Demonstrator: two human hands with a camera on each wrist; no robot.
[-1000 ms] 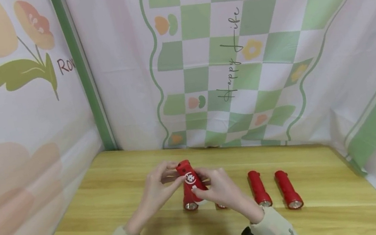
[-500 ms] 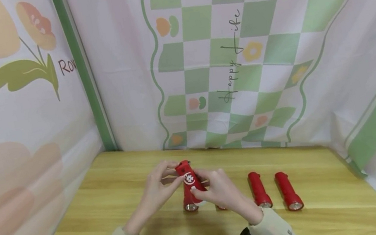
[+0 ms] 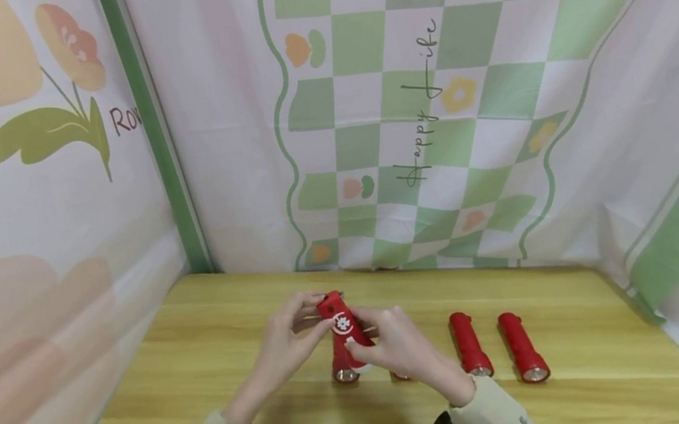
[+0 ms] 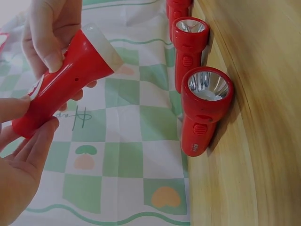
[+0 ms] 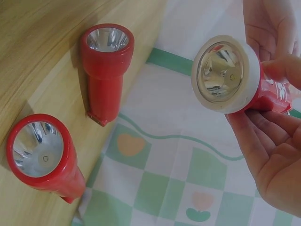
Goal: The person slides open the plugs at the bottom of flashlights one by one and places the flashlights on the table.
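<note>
Both hands hold one red flashlight raised over the wooden table, its white-rimmed head tilted down toward the person. My left hand pinches it near the tail end, thumb beside a white printed emblem. Closer to the head, my right hand grips the body, with the thumb on the front by the white switch. The left wrist view shows the flashlight's side and fingers of both hands round it. In the right wrist view the lens and pale rim face the camera.
Beneath the held one, a red flashlight lies on the table, and another is mostly hidden by the right hand. Two more, a nearer and a farther red flashlight, lie to the right. Patterned cloth hangs behind.
Both hands keep nearly the same hold on the flashlight. The head view has shifted very slightly; the other flashlights stay put on the table.
</note>
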